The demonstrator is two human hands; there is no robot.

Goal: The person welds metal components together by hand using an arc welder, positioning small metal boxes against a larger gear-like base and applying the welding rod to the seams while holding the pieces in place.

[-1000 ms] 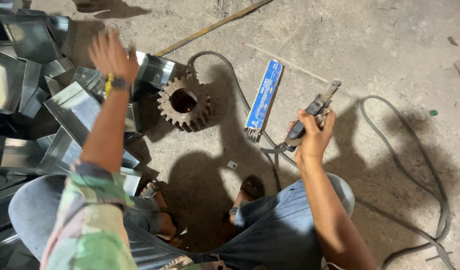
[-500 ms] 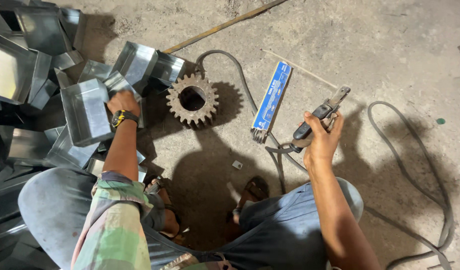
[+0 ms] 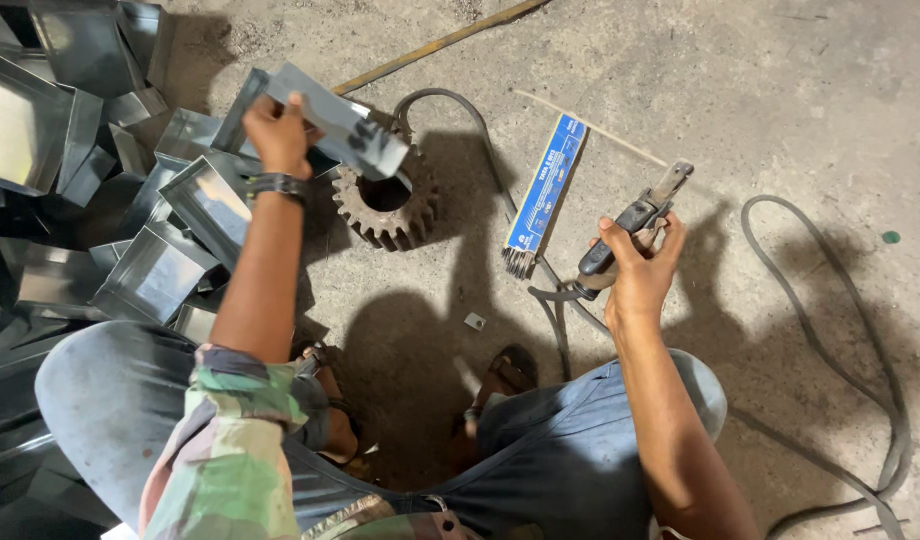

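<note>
My left hand (image 3: 277,130) grips a folded sheet-metal tray (image 3: 342,125) and holds it in the air above a large rusty gear (image 3: 388,205) that lies on the concrete floor. My right hand (image 3: 640,270) is closed around the black handle of a welding electrode holder (image 3: 635,218), whose metal jaws point up and to the right. A black cable runs from the holder back under my wrist. A blue box of welding rods (image 3: 545,190) lies on the floor between the gear and my right hand, with rod ends sticking out of its near end.
A heap of sheet-metal trays (image 3: 100,180) fills the left side. A thick black cable (image 3: 870,330) loops across the floor at the right. A thin rod (image 3: 440,45) lies at the top. A small metal piece (image 3: 475,321) sits near my sandalled feet (image 3: 505,375).
My left hand reached into the pile of trays, took hold of one and lifted it up over the gear. My right hand has kept the electrode holder in about the same place.
</note>
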